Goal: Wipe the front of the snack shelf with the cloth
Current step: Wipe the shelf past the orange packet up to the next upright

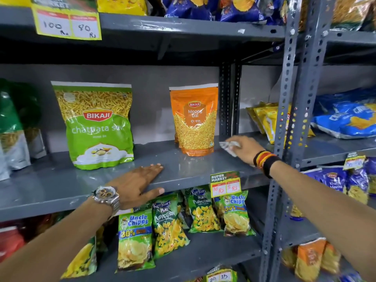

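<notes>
The grey metal snack shelf (193,169) runs across the middle of the head view. My right hand (244,148) is at its right end, closed around a small crumpled white cloth (228,147) that presses on the shelf surface beside the orange Moong Dal pouch (194,121). My left hand (138,183) lies flat on the shelf's front part, fingers spread and thumb hooked over the front edge, holding nothing. A green Chatpata Sev pouch (97,127) stands upright to the left.
A yellow price tag (225,183) hangs on the shelf's front lip. Uncle Chipps and Kurkure packets (168,224) fill the shelf below. A perforated grey upright (284,139) stands right of my right wrist, with blue and yellow bags beyond it. Another shelf runs overhead.
</notes>
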Available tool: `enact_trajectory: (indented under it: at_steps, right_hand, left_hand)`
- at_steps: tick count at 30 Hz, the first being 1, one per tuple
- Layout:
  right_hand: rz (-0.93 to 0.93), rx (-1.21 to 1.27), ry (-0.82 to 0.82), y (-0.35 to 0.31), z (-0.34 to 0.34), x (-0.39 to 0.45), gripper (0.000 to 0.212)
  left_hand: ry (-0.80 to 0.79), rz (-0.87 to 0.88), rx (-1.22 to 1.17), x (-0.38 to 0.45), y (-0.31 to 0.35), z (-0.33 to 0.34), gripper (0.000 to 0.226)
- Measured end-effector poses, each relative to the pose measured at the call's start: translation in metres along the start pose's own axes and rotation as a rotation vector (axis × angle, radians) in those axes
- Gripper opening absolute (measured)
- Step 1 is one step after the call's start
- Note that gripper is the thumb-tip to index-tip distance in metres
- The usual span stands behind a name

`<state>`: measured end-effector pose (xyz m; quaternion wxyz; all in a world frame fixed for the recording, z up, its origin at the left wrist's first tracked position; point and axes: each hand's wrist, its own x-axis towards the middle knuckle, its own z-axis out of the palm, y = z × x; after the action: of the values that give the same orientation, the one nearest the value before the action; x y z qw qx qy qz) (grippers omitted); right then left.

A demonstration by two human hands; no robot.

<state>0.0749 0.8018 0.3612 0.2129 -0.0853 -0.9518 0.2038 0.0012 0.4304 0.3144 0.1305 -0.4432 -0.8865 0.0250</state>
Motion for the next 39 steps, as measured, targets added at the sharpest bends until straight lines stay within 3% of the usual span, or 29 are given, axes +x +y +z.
enact_trajectory:
  at_steps: [3, 6, 11, 13, 17, 23, 25, 30, 36, 39]
  right_hand:
    - [0.178, -0.169, -0.021, 0.021, 0.009, -0.002, 0.033]
    - [0.204, -0.139, 0.019, 0.009, 0.016, -0.014, 0.035]
    - [-0.041, -0.070, -0.078, -0.044, 0.030, -0.043, 0.026]
    - [-0.072, -0.048, -0.038, -0.058, 0.022, -0.040, 0.026]
    - [0.107, -0.143, 0.204, -0.031, -0.006, -0.007, 0.027]
    - [0.420, -0.248, 0.046, 0.012, 0.017, 0.007, 0.047]
    - [0.381, -0.259, 0.058, 0.000, 0.022, 0.003, 0.046]
    - [-0.001, -0.153, -0.038, -0.032, 0.041, -0.038, 0.041]
    - [0.044, -0.141, -0.061, -0.042, 0.027, -0.049, 0.040]
    - [-0.130, -0.009, -0.161, -0.070, 0.035, -0.081, 0.037]
  left_hand:
    - [0.037, -0.019, -0.024, -0.003, -0.009, 0.007, 0.081]
    - [0.060, -0.004, -0.025, -0.001, -0.010, 0.012, 0.082]
    - [0.084, -0.004, -0.066, -0.003, -0.014, 0.017, 0.083]
    - [0.085, -0.011, -0.075, -0.002, -0.014, 0.017, 0.085]
    - [0.063, -0.015, -0.083, -0.003, -0.014, 0.017, 0.095]
    - [0.069, -0.016, -0.049, 0.000, -0.014, 0.019, 0.094]
    - [0.064, -0.010, -0.041, 0.001, -0.016, 0.019, 0.094]
    - [0.057, -0.001, -0.054, 0.001, -0.016, 0.018, 0.099]
    - [0.053, -0.027, -0.047, -0.005, -0.010, 0.016, 0.101]
    - [0.033, -0.045, -0.051, -0.006, -0.009, 0.013, 0.104]
